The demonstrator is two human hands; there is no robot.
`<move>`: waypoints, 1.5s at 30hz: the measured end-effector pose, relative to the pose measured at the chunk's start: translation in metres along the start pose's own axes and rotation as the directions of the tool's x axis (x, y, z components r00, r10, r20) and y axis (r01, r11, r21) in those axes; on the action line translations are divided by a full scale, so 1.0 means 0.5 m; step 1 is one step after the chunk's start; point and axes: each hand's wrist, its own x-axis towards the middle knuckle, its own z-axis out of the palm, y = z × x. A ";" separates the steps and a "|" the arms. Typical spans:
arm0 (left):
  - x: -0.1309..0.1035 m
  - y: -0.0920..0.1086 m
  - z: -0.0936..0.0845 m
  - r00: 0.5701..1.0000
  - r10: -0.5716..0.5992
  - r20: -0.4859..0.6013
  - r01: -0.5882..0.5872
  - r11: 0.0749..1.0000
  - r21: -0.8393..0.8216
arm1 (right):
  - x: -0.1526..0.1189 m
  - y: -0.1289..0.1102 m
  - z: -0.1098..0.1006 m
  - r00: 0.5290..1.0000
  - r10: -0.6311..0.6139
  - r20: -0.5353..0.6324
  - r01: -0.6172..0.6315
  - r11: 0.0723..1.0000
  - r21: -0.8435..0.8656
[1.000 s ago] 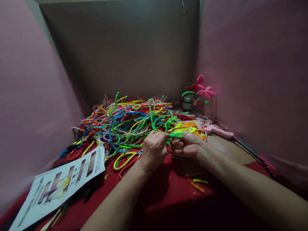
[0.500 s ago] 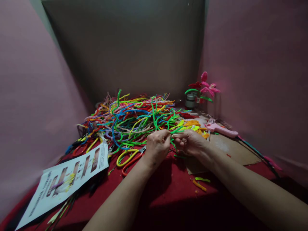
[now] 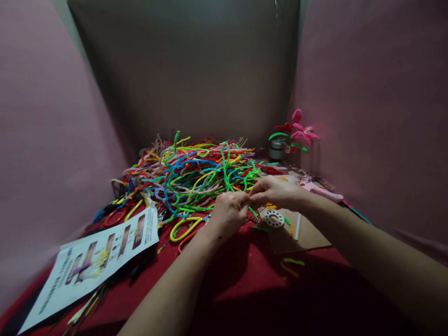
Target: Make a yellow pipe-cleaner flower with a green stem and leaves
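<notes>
My left hand (image 3: 229, 210) is closed in front of a heap of coloured pipe cleaners (image 3: 196, 172), its fingertips pinched together. My right hand (image 3: 271, 192) meets it from the right, thumb and fingers pinched at the left hand's fingertips. What lies between the fingertips is too small to make out. Green pipe cleaners (image 3: 227, 173) rise just behind the hands. Below my right hand, a white disc with holes (image 3: 274, 219) rests on a brown board (image 3: 313, 233).
Scissors with yellow and red handles (image 3: 185, 229) lie left of my left hand. A printed sheet (image 3: 94, 266) is at the left. A pink glue gun (image 3: 324, 192) and pink flowers (image 3: 304, 133) stand out at the right. Short green and orange scraps (image 3: 294, 262) lie in front.
My right hand has lifted and arched, its wrist now higher. The white disc and a clear stick on the board have come into view beneath it. My left hand has barely moved.
</notes>
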 end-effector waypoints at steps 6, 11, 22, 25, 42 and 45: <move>-0.002 -0.009 -0.001 0.974 0.150 0.171 -0.196 0.933 0.302 | 0.026 0.032 0.022 0.988 0.156 -0.002 -0.153 0.971 0.182; 0.001 -0.020 -0.010 0.922 0.226 0.313 -0.296 0.935 0.197 | 0.026 0.057 0.046 0.972 0.205 0.115 -0.228 0.939 0.257; 0.015 -0.020 -0.069 0.667 -0.288 -0.687 0.100 0.948 -0.301 | 0.026 0.027 0.042 0.967 0.118 -0.225 0.052 0.776 0.628; 0.023 -0.023 -0.053 0.768 -0.590 -0.251 0.218 0.608 -0.763 | 0.034 0.029 0.057 0.965 0.095 -0.245 0.108 0.705 0.701; 0.027 -0.024 -0.018 0.857 -0.516 0.005 0.246 0.399 -0.883 | 0.023 0.039 0.106 0.958 0.031 -0.285 0.127 0.845 0.519; 0.026 -0.026 -0.030 0.867 -0.489 0.099 0.287 0.327 -0.900 | 0.017 0.031 0.104 0.953 0.019 -0.302 0.118 0.896 0.427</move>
